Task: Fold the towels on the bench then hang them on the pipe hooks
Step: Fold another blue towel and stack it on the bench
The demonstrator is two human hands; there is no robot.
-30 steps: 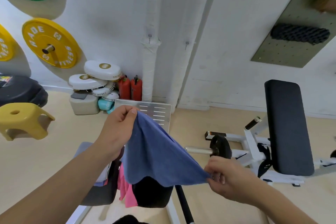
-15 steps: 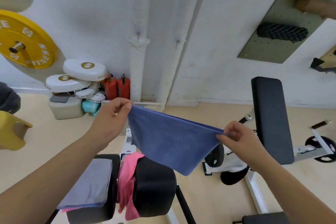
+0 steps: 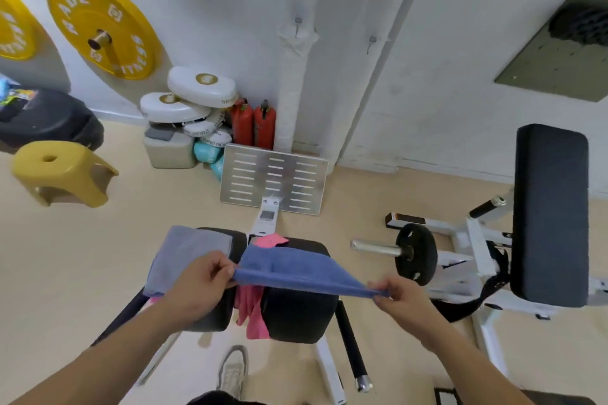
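I hold a blue towel (image 3: 289, 268) stretched nearly flat over the black roller pads of the bench (image 3: 296, 316). My left hand (image 3: 200, 286) pinches its left corner and my right hand (image 3: 399, 297) pinches its right corner. A folded grey towel (image 3: 187, 253) lies on the left pad. A pink towel (image 3: 251, 309) hangs in the gap between the two pads, partly hidden under the blue one. On the wall ahead a white wrapped pipe (image 3: 292, 99) carries a small hook (image 3: 298, 23), and a second hook (image 3: 372, 42) sits to its right.
A slotted metal footplate (image 3: 273, 179) stands beyond the pads. Two red extinguishers (image 3: 253, 123), white pads and a yellow stool (image 3: 62, 171) are at the left. Another bench with a black pad (image 3: 551, 214) and a weight plate (image 3: 416, 253) stands to the right. My shoe (image 3: 233, 371) is below.
The blue towel has come down from hanging in front of me to lying stretched low over the roller pads. Both hands dropped with it, and the view tilted downward.
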